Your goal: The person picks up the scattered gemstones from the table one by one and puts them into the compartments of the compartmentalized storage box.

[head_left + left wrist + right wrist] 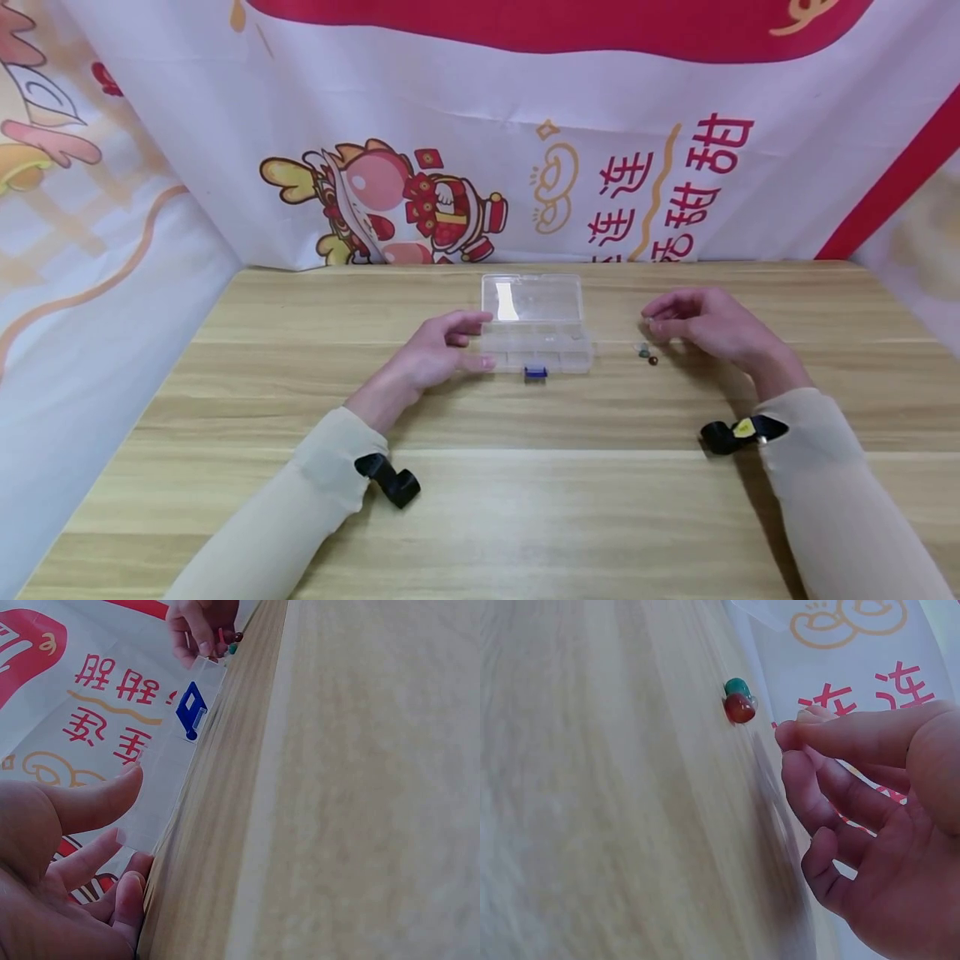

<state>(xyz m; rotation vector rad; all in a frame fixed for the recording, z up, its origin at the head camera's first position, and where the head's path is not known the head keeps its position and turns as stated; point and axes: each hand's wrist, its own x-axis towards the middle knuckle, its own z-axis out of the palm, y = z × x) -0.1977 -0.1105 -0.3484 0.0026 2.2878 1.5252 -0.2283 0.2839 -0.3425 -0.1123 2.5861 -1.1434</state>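
A clear plastic compartment box (536, 360) lies on the table with its lid (540, 298) raised at the back and a blue latch (535, 372) in front. My left hand (438, 350) holds the box's left end, thumb at the front corner and fingers farther back. Right of the box, my right hand (708, 325) is raised just above the table, pinching a small pale bead (649, 320) that its fingertips mostly hide. Close below that hand lie a green bead (736, 688), a reddish-brown bead (740, 709) and a clear one (641, 347).
The wood-grain table (480, 517) runs up to a printed white and red cloth (465, 100) hanging behind it. More cloth (90, 292) hangs along the left side. Both sleeves carry black wrist cameras (397, 485).
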